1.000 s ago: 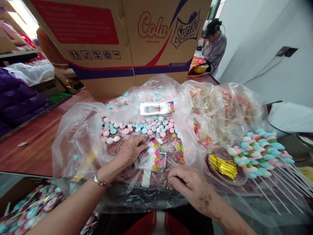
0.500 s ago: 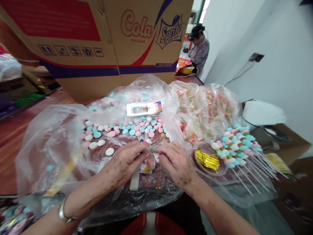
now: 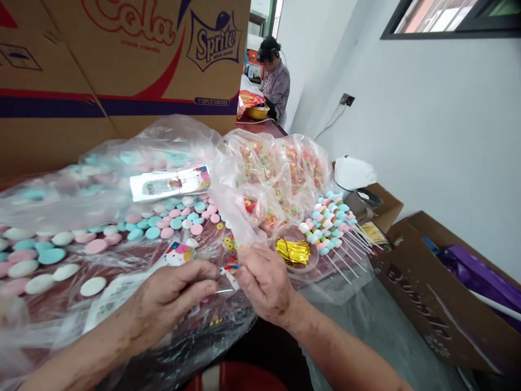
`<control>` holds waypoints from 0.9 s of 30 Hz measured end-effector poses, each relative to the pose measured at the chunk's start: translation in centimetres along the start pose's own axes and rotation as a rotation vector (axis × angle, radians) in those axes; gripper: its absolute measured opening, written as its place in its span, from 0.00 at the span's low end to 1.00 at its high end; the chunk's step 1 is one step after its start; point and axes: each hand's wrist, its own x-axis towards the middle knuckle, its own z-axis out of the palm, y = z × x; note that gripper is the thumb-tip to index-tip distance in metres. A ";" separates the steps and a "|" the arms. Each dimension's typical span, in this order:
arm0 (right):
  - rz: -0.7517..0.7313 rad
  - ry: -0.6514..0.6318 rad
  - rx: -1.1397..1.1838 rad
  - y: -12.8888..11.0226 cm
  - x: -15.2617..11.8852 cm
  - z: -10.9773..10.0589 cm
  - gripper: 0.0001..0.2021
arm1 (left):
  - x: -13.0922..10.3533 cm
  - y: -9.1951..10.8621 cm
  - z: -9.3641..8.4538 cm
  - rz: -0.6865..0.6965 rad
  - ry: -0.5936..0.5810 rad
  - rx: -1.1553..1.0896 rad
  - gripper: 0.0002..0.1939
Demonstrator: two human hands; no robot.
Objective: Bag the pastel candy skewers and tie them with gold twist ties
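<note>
Our left hand (image 3: 166, 298) and right hand (image 3: 262, 279) both pinch one small, crinkly clear packet (image 3: 228, 274); pastel round flat candies (image 3: 163, 225) lie farther left, uncountable.

You face a white wall (image 3: 427, 136) with a dark-framed window (image 3: 448, 19) up high, a wall socket (image 3: 347, 99), and daylight beyond.

From my end, both hands sit low and close together in the middle, left hand (image 3: 171, 296) knuckles up with fingers curled in a pinch toward the right hand (image 3: 262, 279), whose thumb and fingertips are pinched too, both forearms angling in from below.
</note>
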 end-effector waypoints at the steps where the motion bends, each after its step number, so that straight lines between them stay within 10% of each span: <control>1: 0.007 0.009 0.002 0.0 -0.1 0.0 0.19 | 0.2 0.0 0.1 0.010 -0.026 -0.015 0.09; 7: 0.101 0.007 0.049 -0.2 -0.6 -1.2 0.19 | 0.3 -0.7 0.6 0.033 -0.045 0.008 0.13; 12: 0.423 0.255 -0.292 3.9 -4.1 -7.0 0.10 | -0.7 -2.4 1.1 0.042 0.109 0.027 0.12; 20: 0.569 -0.291 -1.006 10.5 -13.5 -11.4 0.11 | 0.0 -1.9 0.1 -0.038 0.007 -0.142 0.13; 27: 0.607 0.103 -0.952 9.2 -13.9 -13.0 0.13 | -0.8 -2.4 -0.6 -0.136 0.006 -0.196 0.14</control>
